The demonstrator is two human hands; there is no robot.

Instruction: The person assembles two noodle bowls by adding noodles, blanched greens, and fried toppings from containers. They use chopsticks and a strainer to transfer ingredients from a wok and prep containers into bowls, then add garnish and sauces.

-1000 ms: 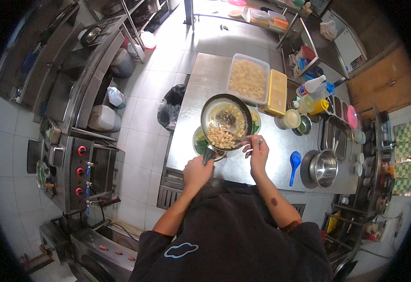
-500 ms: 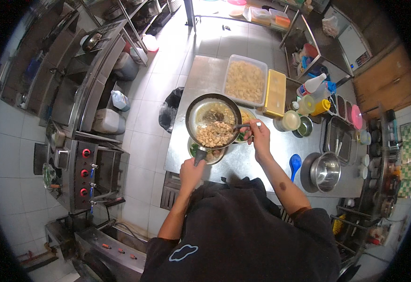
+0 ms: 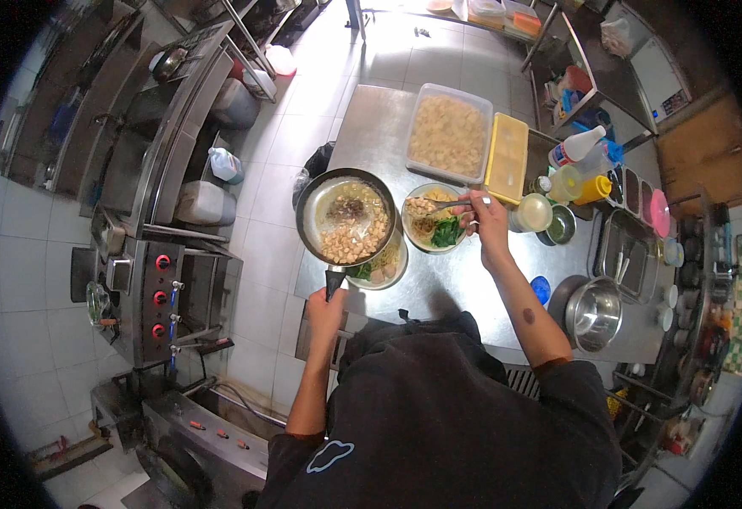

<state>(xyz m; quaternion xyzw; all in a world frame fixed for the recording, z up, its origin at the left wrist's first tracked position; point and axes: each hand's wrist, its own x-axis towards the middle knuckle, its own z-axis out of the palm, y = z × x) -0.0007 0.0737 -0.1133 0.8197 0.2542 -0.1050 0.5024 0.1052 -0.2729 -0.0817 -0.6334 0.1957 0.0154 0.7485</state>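
My left hand is wrapped round the black handle of a frying pan, which is tilted a little above the steel table. Diced, browned pieces lie in the near part of the pan. In my right hand is a spoon, its bowl loaded with diced pieces over a plate of noodles and leafy greens. A second plate with greens, noodles and pale chunks sits partly under the pan.
A clear tub of pale chunks and a yellow-lidded box stand at the table's far side. To the right are sauce bottles, a steel bowl and a blue spoon. A stove stands left.
The pan has moved left, uncovering the far plate. My right hand has carried the spoon out of the pan with diced pieces on it, over that plate.
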